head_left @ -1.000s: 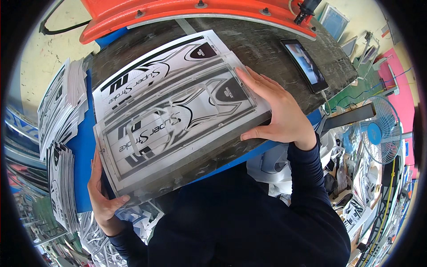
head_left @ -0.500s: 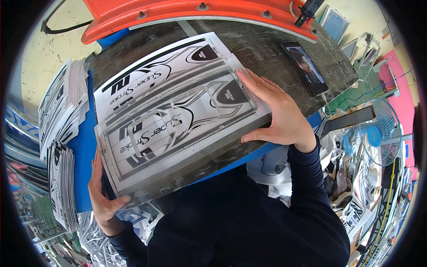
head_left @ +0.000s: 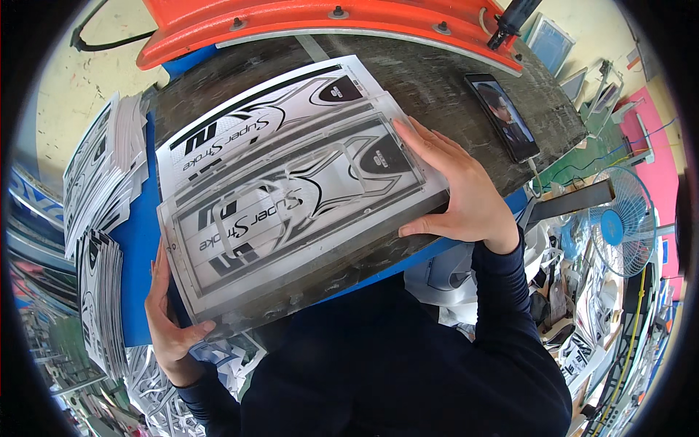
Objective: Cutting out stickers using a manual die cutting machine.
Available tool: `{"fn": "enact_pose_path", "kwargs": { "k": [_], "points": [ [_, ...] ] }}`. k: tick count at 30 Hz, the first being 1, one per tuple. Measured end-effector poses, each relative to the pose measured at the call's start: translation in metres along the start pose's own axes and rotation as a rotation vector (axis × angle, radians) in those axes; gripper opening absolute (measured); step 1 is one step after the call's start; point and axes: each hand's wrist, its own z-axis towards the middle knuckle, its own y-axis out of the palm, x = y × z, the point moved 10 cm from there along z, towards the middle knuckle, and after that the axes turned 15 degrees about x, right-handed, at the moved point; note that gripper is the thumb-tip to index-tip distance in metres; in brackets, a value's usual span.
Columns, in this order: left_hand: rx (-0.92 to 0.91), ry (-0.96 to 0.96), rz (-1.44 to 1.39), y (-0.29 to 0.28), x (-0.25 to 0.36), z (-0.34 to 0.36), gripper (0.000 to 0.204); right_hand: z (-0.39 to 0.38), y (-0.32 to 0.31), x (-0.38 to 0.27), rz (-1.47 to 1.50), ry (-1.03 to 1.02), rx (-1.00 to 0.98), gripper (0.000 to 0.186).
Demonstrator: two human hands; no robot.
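Note:
A clear plate-like cutting die [head_left: 364,212] with raised outlines lies between my hands on black-and-white printed sheets [head_left: 291,91]. The print shows through it, and the far part of the top sheet sticks out beyond its far edge. My left hand [head_left: 173,331] grips the near left corner, thumb on the near side and fingers along the left edge. At the right edge, my right hand [head_left: 462,186] holds the die with its fingers stretched toward the far corner and its thumb near the front edge. The fingertips' undersides are hidden.
Across the back of the dark worktable [head_left: 408,65] runs a bolted red machine beam [head_left: 291,25]. A phone [head_left: 502,116] with a cable lies at the right. Stacks of printed sheets [head_left: 102,298] stand on a blue surface at left. A fan [head_left: 619,226] and paper scraps are further right.
Both hands keep their hold, and the die shows hardly any movement over the sheets. The whole view has shifted slightly. The phone's picture has changed.

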Motion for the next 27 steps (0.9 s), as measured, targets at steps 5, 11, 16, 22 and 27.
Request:
{"fn": "enact_pose_path", "kwargs": {
  "k": [5,11,16,22,27],
  "points": [
    [0.007,0.003,0.015,-0.001,0.001,0.001,0.133,0.0,-0.001,-0.001,0.011,-0.009,-0.003,0.12],
    [-0.059,0.015,0.184,-0.005,0.007,-0.002,0.133,0.004,0.0,-0.002,0.046,0.022,-0.028,0.121],
    [-0.064,0.019,0.213,-0.004,0.011,-0.005,0.131,0.005,0.005,0.003,0.09,0.072,-0.041,0.125],
    [-0.07,0.021,0.183,-0.002,0.01,-0.004,0.132,0.0,0.005,0.008,0.106,0.1,-0.04,0.125],
    [-0.07,0.017,0.18,-0.002,0.008,-0.005,0.131,0.0,0.006,0.009,0.107,0.093,-0.039,0.125]
  ]
}}
